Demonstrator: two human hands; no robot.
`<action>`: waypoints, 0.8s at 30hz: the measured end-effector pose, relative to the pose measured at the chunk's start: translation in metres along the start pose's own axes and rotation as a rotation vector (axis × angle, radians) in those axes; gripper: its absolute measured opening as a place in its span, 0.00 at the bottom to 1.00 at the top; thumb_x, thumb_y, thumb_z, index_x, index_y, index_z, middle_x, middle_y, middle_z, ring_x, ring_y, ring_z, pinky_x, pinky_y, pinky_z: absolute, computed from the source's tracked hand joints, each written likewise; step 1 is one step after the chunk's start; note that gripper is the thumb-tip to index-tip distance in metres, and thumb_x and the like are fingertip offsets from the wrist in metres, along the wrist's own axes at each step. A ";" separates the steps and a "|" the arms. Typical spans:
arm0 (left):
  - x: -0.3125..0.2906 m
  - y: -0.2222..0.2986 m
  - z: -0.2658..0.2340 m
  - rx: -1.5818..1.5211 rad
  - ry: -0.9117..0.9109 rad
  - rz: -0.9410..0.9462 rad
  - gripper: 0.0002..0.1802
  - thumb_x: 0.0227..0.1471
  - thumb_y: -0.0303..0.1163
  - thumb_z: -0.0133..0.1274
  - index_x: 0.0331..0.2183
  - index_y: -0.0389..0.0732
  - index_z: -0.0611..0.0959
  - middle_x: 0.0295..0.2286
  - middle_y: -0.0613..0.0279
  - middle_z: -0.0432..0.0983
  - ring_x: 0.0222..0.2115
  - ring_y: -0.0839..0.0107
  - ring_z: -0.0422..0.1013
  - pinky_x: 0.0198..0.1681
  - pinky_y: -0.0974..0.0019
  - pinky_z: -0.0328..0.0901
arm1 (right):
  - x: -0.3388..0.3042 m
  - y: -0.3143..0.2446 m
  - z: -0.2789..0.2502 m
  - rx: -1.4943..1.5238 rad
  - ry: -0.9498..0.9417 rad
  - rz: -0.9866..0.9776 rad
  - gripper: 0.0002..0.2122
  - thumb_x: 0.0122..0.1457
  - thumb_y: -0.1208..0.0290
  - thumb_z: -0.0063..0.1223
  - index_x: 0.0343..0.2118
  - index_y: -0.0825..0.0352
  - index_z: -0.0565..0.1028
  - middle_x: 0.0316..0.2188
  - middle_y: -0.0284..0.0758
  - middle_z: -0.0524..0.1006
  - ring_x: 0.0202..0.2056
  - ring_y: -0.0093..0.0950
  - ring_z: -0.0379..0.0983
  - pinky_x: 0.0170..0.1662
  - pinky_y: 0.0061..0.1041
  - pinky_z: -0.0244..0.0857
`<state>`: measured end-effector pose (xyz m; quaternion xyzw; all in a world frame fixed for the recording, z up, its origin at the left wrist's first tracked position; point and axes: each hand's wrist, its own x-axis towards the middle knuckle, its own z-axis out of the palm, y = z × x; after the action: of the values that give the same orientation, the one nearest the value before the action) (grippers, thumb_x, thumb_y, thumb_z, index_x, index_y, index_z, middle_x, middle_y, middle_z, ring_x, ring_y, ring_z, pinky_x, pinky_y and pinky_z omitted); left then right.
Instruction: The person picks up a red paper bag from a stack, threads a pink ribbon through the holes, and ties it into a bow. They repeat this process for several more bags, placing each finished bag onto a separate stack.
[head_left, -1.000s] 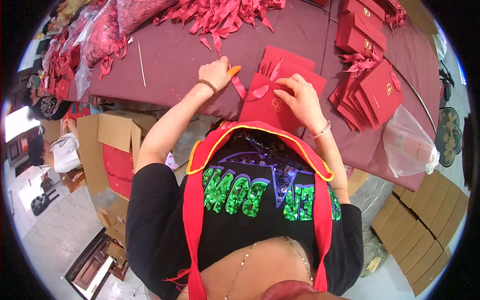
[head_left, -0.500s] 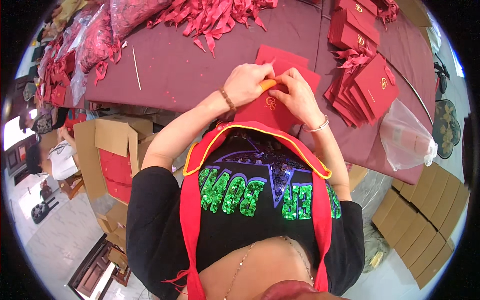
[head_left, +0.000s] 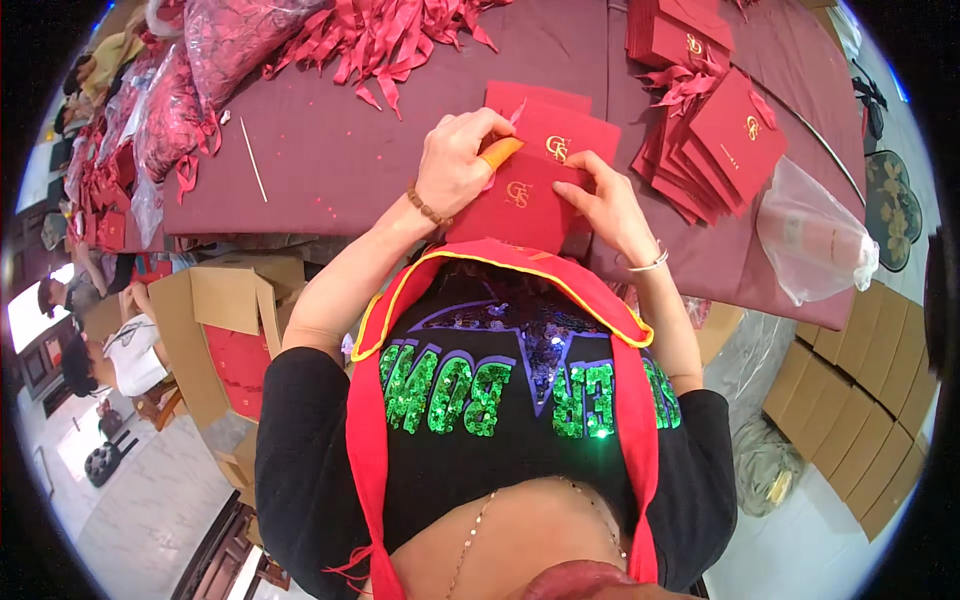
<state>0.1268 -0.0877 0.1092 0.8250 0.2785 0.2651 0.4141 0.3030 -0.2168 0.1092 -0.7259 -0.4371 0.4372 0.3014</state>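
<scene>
A flat red paper gift bag (head_left: 505,212) with a gold monogram lies against my apron at the table's near edge. At its upper left, the fingers of my left hand (head_left: 460,160) are closed, one wearing an orange finger cot (head_left: 501,152). A bit of red ribbon (head_left: 517,112) pokes out past these fingertips. My right hand (head_left: 607,205) pinches the bag's upper right edge between thumb and fingers. Beyond it, more red bags (head_left: 585,130) lie overlapped on the table, partly hidden by my hands.
Loose red ribbons (head_left: 385,45) heap at the back, beside stuffed clear plastic bags (head_left: 250,50). Stacked red bags with ribbons (head_left: 735,140) stand right, near a clear plastic bag (head_left: 812,235). A thin white stick (head_left: 253,160) lies left. Cartons (head_left: 225,300) flank the table; people sit far left.
My hands have come apart from the ribbon: the right has slid to the bag's right edge, the left stays at the upper left. The whole view has shifted slightly.
</scene>
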 end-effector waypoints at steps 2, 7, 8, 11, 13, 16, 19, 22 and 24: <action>-0.001 0.018 0.002 0.137 0.142 0.208 0.08 0.43 0.27 0.59 0.30 0.39 0.78 0.21 0.59 0.76 0.21 0.72 0.72 0.21 0.71 0.64 | 0.003 0.005 0.000 0.092 -0.005 -0.023 0.13 0.52 0.71 0.56 0.39 0.68 0.69 0.29 0.31 0.75 0.27 0.16 0.68 0.27 0.18 0.66; -0.018 0.014 0.018 0.144 -0.032 0.169 0.05 0.45 0.29 0.52 0.28 0.40 0.75 0.21 0.56 0.74 0.24 0.55 0.71 0.28 0.57 0.63 | 0.007 0.005 0.004 0.022 0.011 -0.079 0.14 0.51 0.71 0.57 0.39 0.69 0.69 0.29 0.31 0.74 0.27 0.16 0.68 0.28 0.18 0.66; -0.020 0.013 0.021 0.154 -0.061 0.121 0.05 0.45 0.29 0.51 0.27 0.39 0.74 0.22 0.54 0.74 0.25 0.54 0.71 0.29 0.56 0.63 | 0.007 0.005 0.004 -0.027 0.030 -0.100 0.14 0.51 0.71 0.57 0.39 0.69 0.70 0.28 0.31 0.74 0.27 0.16 0.68 0.28 0.18 0.66; -0.022 0.013 0.025 0.219 -0.121 0.061 0.05 0.46 0.28 0.51 0.27 0.38 0.75 0.23 0.52 0.74 0.25 0.54 0.71 0.29 0.57 0.65 | 0.005 -0.001 0.005 -0.013 0.024 -0.099 0.13 0.50 0.71 0.57 0.38 0.69 0.70 0.27 0.31 0.74 0.25 0.15 0.67 0.27 0.18 0.64; -0.021 0.015 0.025 0.279 -0.149 0.052 0.05 0.47 0.28 0.51 0.28 0.38 0.76 0.24 0.52 0.75 0.26 0.55 0.72 0.29 0.60 0.66 | 0.005 -0.001 0.006 -0.013 0.027 -0.101 0.13 0.50 0.71 0.57 0.38 0.69 0.70 0.27 0.30 0.74 0.25 0.15 0.67 0.26 0.18 0.64; -0.020 0.020 0.026 0.280 -0.128 0.064 0.05 0.45 0.27 0.51 0.28 0.37 0.74 0.23 0.52 0.75 0.26 0.55 0.72 0.28 0.59 0.66 | 0.003 -0.005 0.006 -0.014 0.036 -0.101 0.13 0.50 0.71 0.57 0.38 0.69 0.71 0.26 0.30 0.74 0.24 0.15 0.66 0.26 0.18 0.63; -0.019 0.023 0.027 0.129 -0.079 -0.004 0.04 0.45 0.27 0.51 0.27 0.37 0.74 0.23 0.52 0.75 0.25 0.54 0.73 0.27 0.57 0.66 | 0.002 -0.004 0.008 -0.002 0.052 -0.127 0.13 0.51 0.71 0.57 0.38 0.69 0.71 0.25 0.30 0.73 0.23 0.15 0.66 0.25 0.18 0.62; -0.020 0.021 0.026 0.183 -0.102 0.018 0.04 0.44 0.27 0.51 0.26 0.38 0.74 0.22 0.52 0.74 0.25 0.54 0.73 0.26 0.57 0.66 | 0.002 -0.004 0.010 0.038 0.060 -0.178 0.12 0.51 0.71 0.56 0.38 0.69 0.71 0.23 0.29 0.73 0.22 0.14 0.65 0.25 0.17 0.62; -0.021 0.021 0.026 0.165 -0.078 0.026 0.05 0.42 0.26 0.49 0.26 0.37 0.72 0.21 0.49 0.74 0.23 0.49 0.71 0.24 0.51 0.63 | 0.001 -0.005 0.012 0.062 0.061 -0.202 0.11 0.51 0.72 0.56 0.37 0.69 0.71 0.22 0.28 0.72 0.21 0.14 0.64 0.24 0.17 0.61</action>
<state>0.1348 -0.1265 0.1091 0.8695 0.2723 0.2142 0.3520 0.2912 -0.2131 0.1075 -0.6814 -0.4849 0.3956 0.3795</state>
